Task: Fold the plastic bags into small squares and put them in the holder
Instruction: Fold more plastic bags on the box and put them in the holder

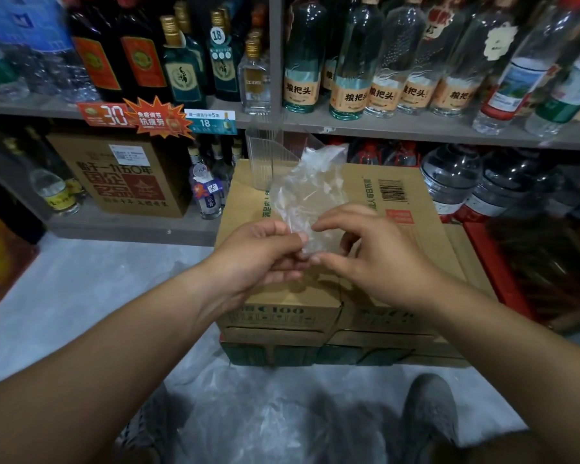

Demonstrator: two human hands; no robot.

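my left hand (265, 252) and right hand (375, 249) each pinch the low end of the bag (302, 192) with curled fingers, above the box (365, 182). the film looks slick and springy, so i judge a crease could slip or spring open. one bag in hand, one holder (268, 159) on the box behind it. the plastic (248, 413) on the floor i can't count.
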